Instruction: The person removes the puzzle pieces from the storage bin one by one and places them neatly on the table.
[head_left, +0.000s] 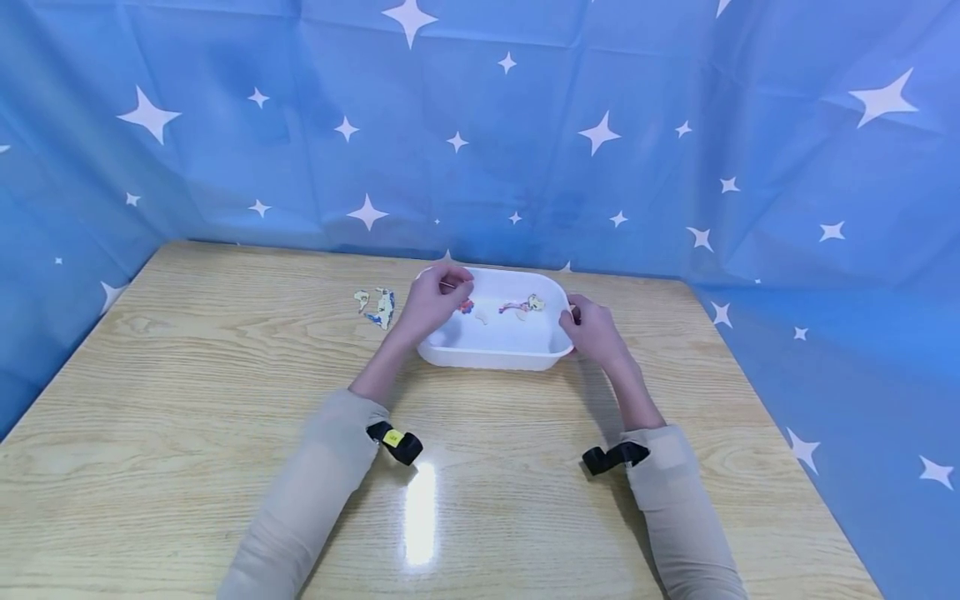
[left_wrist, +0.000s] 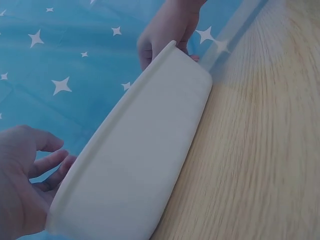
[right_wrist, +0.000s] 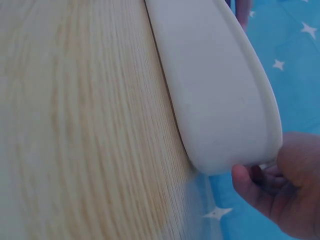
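A white tray stands on the table near its back edge, with several small coloured flat pieces in it. My right hand grips its right end at the rim, fingers curled against the outside. My left hand is over the left end of the tray, fingers bent, close above a red and blue piece. Whether those fingers pinch something I cannot tell. Toward the tray's right side lie a pinkish strip and a yellowish piece.
Left of the tray, a larger pale and blue cut-out piece and a smaller pale piece lie on the wooden table. A blue curtain with white stars hangs right behind the table's back edge.
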